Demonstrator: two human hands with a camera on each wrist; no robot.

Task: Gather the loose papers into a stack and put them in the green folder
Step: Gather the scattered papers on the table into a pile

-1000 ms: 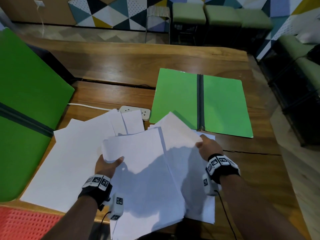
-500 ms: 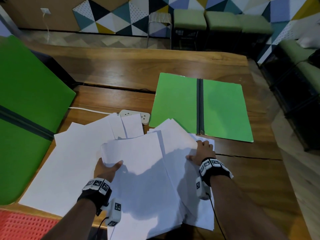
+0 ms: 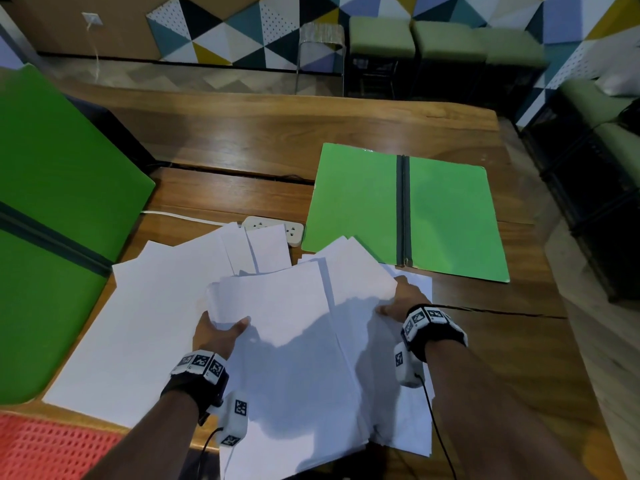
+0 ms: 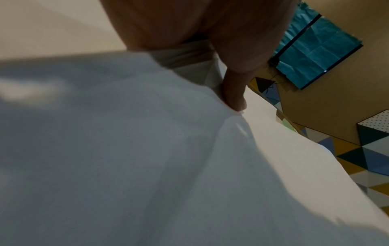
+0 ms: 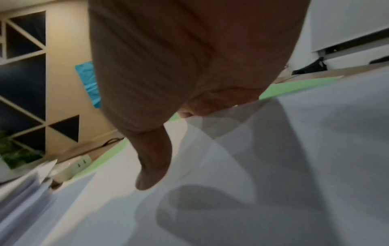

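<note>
We see white, fanned papers (image 3: 287, 341) at lower centre, gripped by our left hand (image 3: 216, 332) and right hand (image 3: 403, 301), the green folder (image 3: 408, 213) open at upper right.

The papers (image 3: 284, 341) are looking like thin matt white paper; the green folder (image 3: 453, 220) is showing smooth card with a slight sheen; the table (image 3: 277, 140) is looking like polished, grained wood.

**An office lounge or meeting room**

A long wooden table (image 3: 242, 140) carries loose papers (image 3: 145, 323), an open green folder (image 3: 450, 216) and a power strip (image 3: 294, 232) beyond the gripping hands. Farther off, green cushioned stools (image 3: 381, 39) line a wall of coloured triangular panels (image 3: 221, 32).
</note>
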